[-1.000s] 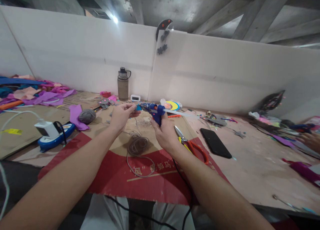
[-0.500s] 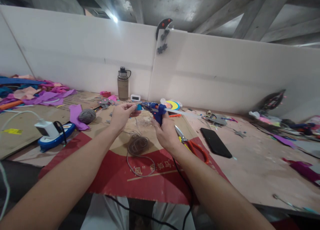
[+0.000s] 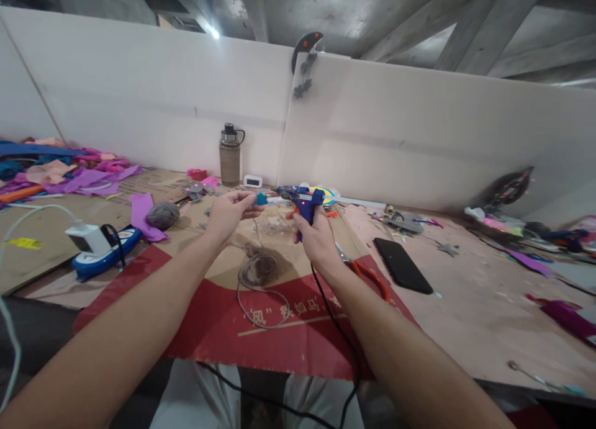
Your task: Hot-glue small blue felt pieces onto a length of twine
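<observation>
My left hand [image 3: 231, 213] is closed in a pinch on a small teal-blue piece [image 3: 261, 198], too small to tell its exact kind. Wrapped round the handle of a blue hot glue gun [image 3: 307, 199] is my right hand [image 3: 315, 235]. A clear glue stick [image 3: 358, 202] juts from the gun's back, and the nozzle points left toward the teal piece, a short gap away. Below the hands a loose coil of grey-brown cord [image 3: 259, 269] lies on red and tan cardboard [image 3: 298, 348]; a thin strand runs up from it toward my left hand.
Red-handled scissors [image 3: 370, 279], partly behind my right wrist, and a black phone [image 3: 403, 266] lie right. A bottle [image 3: 230, 159] and a small white display [image 3: 252, 181] stand against the partition. Left are grey yarn [image 3: 162, 215] and a blue power strip [image 3: 105, 261]. The gun's black cable [image 3: 338, 317] hangs over the table edge.
My right hand has drawn the glue gun to the right, so the nozzle is now apart from the teal piece. My left hand has stayed almost where it was.
</observation>
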Available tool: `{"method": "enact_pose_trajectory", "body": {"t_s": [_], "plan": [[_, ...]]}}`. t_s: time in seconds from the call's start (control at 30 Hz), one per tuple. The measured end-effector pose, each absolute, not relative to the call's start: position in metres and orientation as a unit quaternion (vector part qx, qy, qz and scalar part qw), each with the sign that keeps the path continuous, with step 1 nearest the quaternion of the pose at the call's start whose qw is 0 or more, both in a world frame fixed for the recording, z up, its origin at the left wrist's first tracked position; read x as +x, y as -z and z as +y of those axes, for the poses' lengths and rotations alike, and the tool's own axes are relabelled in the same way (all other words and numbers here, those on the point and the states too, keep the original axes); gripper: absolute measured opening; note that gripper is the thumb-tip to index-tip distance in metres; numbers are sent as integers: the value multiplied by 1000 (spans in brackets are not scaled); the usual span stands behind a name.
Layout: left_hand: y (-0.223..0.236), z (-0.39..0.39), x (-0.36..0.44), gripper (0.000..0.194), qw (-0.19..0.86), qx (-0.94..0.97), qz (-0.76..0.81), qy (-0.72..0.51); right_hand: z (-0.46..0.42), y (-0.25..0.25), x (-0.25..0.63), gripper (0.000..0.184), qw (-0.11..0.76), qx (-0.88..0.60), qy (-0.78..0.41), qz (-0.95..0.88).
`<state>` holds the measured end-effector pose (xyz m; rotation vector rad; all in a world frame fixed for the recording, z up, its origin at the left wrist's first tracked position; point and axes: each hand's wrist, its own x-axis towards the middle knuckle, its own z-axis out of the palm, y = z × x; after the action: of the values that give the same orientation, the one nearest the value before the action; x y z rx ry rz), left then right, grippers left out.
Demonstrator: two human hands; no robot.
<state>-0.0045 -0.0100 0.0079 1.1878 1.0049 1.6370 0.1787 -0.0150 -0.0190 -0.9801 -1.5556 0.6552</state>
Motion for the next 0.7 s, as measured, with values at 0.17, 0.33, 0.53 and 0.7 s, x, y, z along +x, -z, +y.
{"method": "enact_pose_trajectory", "body": {"t_s": [0.17, 0.33, 0.53, 0.7], "plan": [[-5, -8, -7, 15, 299, 531, 475, -635, 17, 39, 188, 9, 459, -538, -331, -625], [-3, -6, -12, 12, 152, 595, 501, -609, 24, 42, 208, 33, 417, -580, -258, -650], [-5, -12, -7, 11, 60, 658, 466, -589, -2, 16, 188, 20, 461, -524, -93, -710], [0, -16, 1, 9, 42, 695, 424, -579, -15, 14, 141, 35, 564, -377, -407, -611]]}}
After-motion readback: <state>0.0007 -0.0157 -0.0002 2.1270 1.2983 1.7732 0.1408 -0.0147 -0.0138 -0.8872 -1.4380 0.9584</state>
